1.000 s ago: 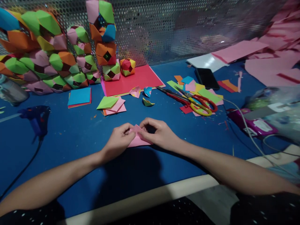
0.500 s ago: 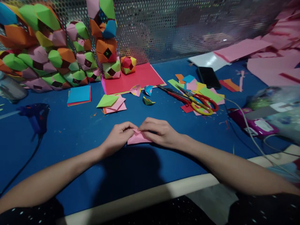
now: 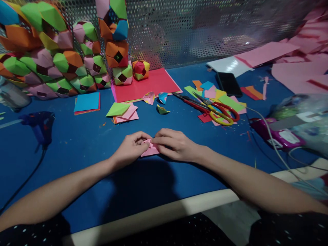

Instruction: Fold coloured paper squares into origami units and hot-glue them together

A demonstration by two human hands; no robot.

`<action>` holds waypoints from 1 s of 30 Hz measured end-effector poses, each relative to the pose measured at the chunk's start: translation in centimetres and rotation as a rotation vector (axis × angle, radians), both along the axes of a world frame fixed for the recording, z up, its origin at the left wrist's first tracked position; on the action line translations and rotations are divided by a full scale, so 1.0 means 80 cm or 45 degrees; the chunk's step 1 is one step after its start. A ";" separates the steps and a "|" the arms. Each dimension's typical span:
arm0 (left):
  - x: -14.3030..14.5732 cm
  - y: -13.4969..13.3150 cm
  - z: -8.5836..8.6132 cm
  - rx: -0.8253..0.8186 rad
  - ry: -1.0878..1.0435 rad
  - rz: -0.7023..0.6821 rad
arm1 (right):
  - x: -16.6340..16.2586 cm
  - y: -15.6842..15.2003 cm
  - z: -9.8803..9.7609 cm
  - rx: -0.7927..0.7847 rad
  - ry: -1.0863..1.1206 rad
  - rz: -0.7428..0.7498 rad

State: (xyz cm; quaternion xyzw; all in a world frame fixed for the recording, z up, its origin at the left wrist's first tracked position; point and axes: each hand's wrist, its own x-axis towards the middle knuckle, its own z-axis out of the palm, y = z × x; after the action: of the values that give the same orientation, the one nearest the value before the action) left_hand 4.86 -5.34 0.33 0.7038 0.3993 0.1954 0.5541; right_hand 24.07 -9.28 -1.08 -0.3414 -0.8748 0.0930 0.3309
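Observation:
A small pink paper, partly folded, lies on the blue table between my hands. My left hand pinches its left side with thumb and fingers. On its right part, the fingers of my right hand are closed and press down, hiding that edge. Just beyond are small folded pieces: a green one, a blue one and a pink-yellow one. A stack of folded green and pink papers sits to the left of them.
Paper-ball modules are stacked at the back left. A blue glue gun lies left, near a square paper stack. Rightward are scissors on paper scraps, a phone, a purple packet and a cable.
My left thumb has shifted slightly right over the pink paper, and a flap near its top now stands differently. My right fingers still press on it.

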 end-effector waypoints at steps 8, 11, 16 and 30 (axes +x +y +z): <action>0.000 -0.003 -0.005 0.255 0.001 -0.004 | -0.014 -0.004 0.002 -0.302 0.337 -0.153; 0.001 -0.006 -0.003 0.290 0.011 0.016 | -0.014 -0.004 0.002 -0.362 0.329 -0.227; 0.001 -0.008 -0.005 0.278 0.006 0.042 | -0.011 -0.003 0.003 -0.385 0.327 -0.224; -0.005 0.004 -0.007 0.484 -0.040 -0.110 | -0.005 -0.003 0.003 -0.430 0.358 -0.229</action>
State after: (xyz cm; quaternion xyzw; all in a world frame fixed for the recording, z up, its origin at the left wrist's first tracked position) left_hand 4.50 -5.03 -0.24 0.8091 0.3161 0.2542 0.4253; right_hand 23.71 -9.49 -0.80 -0.4522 -0.7582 0.2548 0.3946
